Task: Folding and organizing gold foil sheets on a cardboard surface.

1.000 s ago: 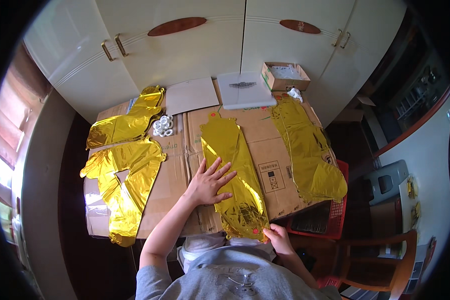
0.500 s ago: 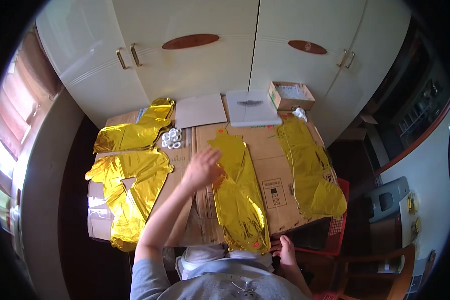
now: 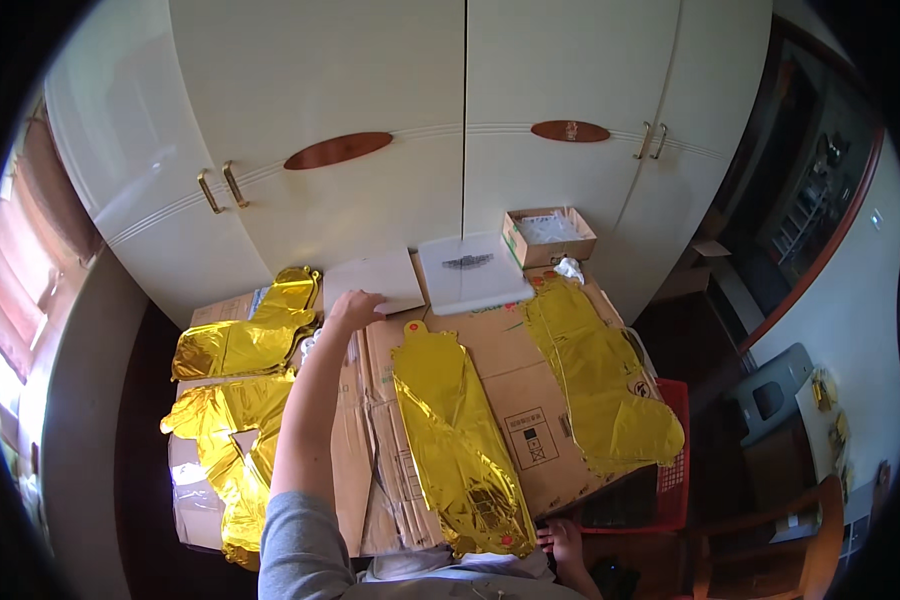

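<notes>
My left hand (image 3: 353,309) reaches forward over the cardboard-covered table (image 3: 530,420) and touches the near left corner of a white flat packet (image 3: 375,281). My right hand (image 3: 564,540) rests at the table's near edge, beside the bottom end of the middle gold foil balloon (image 3: 455,440), which lies flat. Whether it grips the foil I cannot tell. A second gold foil balloon (image 3: 595,380) lies flat to the right. Two more gold foil balloons lie at the left, one farther (image 3: 245,335) and one nearer (image 3: 225,440).
A clear plastic bag (image 3: 470,272) lies beside the white packet. A small open cardboard box (image 3: 548,235) stands at the back right. Cream cupboard doors (image 3: 390,130) rise behind the table. A red crate (image 3: 660,480) sits at the right edge, with a wooden chair (image 3: 770,540) near it.
My left hand has left the middle gold balloon and reached forward to the white packet. My head has tilted up, showing more cupboard. My right hand stayed at the near edge.
</notes>
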### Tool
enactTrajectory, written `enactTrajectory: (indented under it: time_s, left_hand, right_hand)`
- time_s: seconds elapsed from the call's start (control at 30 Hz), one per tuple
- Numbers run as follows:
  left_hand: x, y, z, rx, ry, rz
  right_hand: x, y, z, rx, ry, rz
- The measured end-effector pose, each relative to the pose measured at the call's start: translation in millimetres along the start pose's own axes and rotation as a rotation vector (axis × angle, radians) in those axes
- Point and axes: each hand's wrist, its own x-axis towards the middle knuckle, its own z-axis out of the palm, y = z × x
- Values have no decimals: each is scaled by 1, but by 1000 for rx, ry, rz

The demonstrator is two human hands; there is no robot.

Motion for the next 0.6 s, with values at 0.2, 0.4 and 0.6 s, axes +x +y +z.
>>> enactTrajectory:
  time_s: [0.2,0.4,0.6]
  left_hand:
    - [-2,4,-13,2,-3,21]
    - [-36,48,-23,343,390,93]
    - [-118,168,-76,430,830,411]
  right_hand:
    - [17,11,-8,28,18,-78]
    - [8,-28,-11,79,242,-401]
    - [11,-138,-11,318,-213,-452]
